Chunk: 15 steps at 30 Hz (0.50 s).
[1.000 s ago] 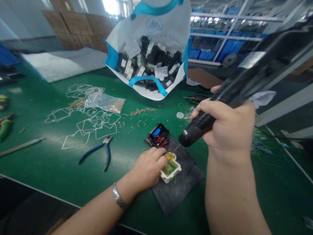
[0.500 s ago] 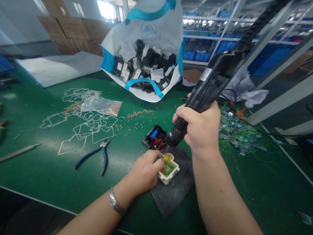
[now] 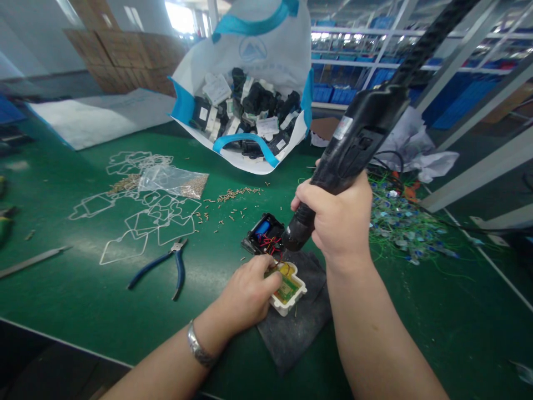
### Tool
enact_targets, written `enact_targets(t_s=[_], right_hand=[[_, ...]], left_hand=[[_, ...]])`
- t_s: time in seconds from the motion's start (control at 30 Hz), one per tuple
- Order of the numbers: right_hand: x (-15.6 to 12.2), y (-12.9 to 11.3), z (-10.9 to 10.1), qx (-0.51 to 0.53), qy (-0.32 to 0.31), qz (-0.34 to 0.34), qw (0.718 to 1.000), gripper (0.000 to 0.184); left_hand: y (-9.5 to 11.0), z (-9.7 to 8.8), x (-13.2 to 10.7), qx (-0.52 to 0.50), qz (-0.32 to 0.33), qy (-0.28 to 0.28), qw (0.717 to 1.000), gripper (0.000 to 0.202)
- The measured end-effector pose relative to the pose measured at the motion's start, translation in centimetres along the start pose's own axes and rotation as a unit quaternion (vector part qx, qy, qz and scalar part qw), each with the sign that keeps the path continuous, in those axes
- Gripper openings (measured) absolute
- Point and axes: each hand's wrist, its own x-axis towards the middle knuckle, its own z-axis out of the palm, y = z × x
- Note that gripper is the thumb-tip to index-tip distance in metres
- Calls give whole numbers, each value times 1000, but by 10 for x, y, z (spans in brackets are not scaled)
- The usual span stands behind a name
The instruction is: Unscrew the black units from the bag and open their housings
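Observation:
My right hand (image 3: 339, 219) is wrapped round a black electric screwdriver (image 3: 353, 147), held tilted with its tip down over a small white housing (image 3: 289, 291) that carries a yellow-green circuit board. My left hand (image 3: 247, 294) is closed on the left side of that housing, fingertips pinching at its edge. The housing sits on a dark grey felt pad (image 3: 297, 325). Red wires run from it to a black housing half (image 3: 263, 233) with a blue cell inside, lying just behind.
A white and blue bag (image 3: 245, 83) full of black and white parts lies at the back. Loose screws (image 3: 235, 194), a plastic screw bag (image 3: 175, 180), white gasket outlines (image 3: 141, 214) and blue-handled pliers (image 3: 166, 264) lie left. Green wire scraps (image 3: 403, 222) pile up right.
The screwdriver swung from a flat tilt to a steeper one and its tip came down over the white housing. My left hand kept its hold on the housing.

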Motion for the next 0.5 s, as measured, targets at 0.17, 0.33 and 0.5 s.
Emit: enact_targets(t_s=[0.17, 0.33, 0.5], right_hand=[[1, 2, 0, -3, -13, -3, 1000, 28], [4, 3, -2, 7, -20, 10, 1000, 25], [5, 5, -1, -4, -17, 12, 1000, 27]], left_hand=[[0, 1, 1, 8, 13, 23, 1000, 18], [0, 3, 1, 12, 37, 52, 998, 19], [0, 2, 3, 19, 51, 63, 997, 19]])
